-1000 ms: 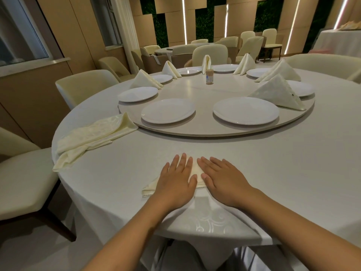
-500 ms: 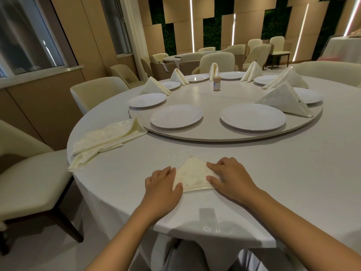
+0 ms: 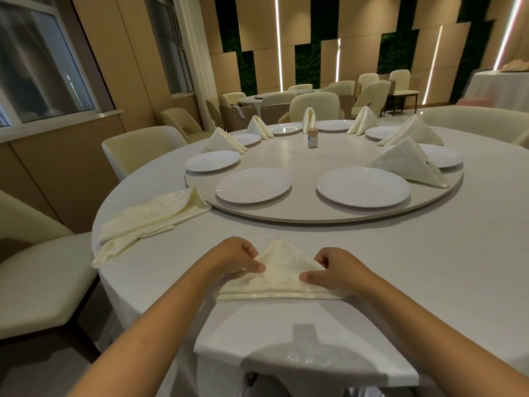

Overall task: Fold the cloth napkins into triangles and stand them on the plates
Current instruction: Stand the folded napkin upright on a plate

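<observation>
At the far left, a loose pile of unfolded napkins [image 3: 148, 222] lies on the tablecloth [image 3: 429, 267], its right end touching the edge of the turntable [image 3: 309, 213]. Nearer to me, my left hand [image 3: 234, 257] grips the left slope of the folded napkin [image 3: 279, 275], thumb on top, fingers curled over the cloth. The napkin is a cream triangle, its long edge toward me and its point away, resting on the tablecloth near the table's front edge. My right hand [image 3: 333, 272] grips the right slope in the same way, thumb pressed on the upper face. On the turntable, three bare plates sit along the near side: a small-looking one at left [image 3: 212, 161], a middle one [image 3: 253, 184] and a right one [image 3: 363, 187]. Further right, a standing triangle napkin [image 3: 408, 161] overlaps another plate [image 3: 443, 156]. More standing napkins ring the far side, with a small bottle [image 3: 313, 137] near the centre.
</observation>
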`<move>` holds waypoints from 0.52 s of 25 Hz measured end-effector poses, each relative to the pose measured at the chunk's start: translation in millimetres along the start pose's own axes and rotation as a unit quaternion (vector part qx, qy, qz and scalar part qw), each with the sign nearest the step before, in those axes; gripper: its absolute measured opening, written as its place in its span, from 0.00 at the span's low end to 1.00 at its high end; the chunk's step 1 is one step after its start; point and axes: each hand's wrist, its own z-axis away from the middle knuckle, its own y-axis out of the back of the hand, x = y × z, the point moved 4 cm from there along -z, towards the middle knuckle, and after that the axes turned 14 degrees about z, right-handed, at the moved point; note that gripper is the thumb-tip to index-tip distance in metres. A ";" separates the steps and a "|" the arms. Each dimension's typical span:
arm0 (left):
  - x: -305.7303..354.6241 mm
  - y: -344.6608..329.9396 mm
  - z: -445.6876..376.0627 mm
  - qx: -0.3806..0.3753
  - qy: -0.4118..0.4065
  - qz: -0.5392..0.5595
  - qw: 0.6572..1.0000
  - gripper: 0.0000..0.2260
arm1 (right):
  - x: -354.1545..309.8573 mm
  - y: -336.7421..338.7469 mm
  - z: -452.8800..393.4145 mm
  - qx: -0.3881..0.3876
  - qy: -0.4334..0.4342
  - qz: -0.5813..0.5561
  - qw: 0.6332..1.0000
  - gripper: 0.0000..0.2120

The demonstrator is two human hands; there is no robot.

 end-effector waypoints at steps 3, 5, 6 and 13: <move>24.4 12.5 -12.1 0.010 -0.064 0.036 0.997 0.06 | 9.3 14.1 3.5 -0.018 -0.016 -0.211 0.977 0.06; 46.3 18.5 -24.0 -0.007 -0.111 0.086 0.990 0.07 | 15.7 26.6 0.4 -0.002 -0.012 -0.268 0.963 0.09; 57.8 20.7 -31.9 -0.015 -0.133 0.109 0.985 0.07 | 19.0 33.3 -3.5 0.024 -0.011 -0.271 0.962 0.10; 136.5 13.3 -110.6 -0.083 -0.255 0.154 0.951 0.04 | 30.9 72.9 -34.1 0.275 -0.027 -0.214 0.937 0.10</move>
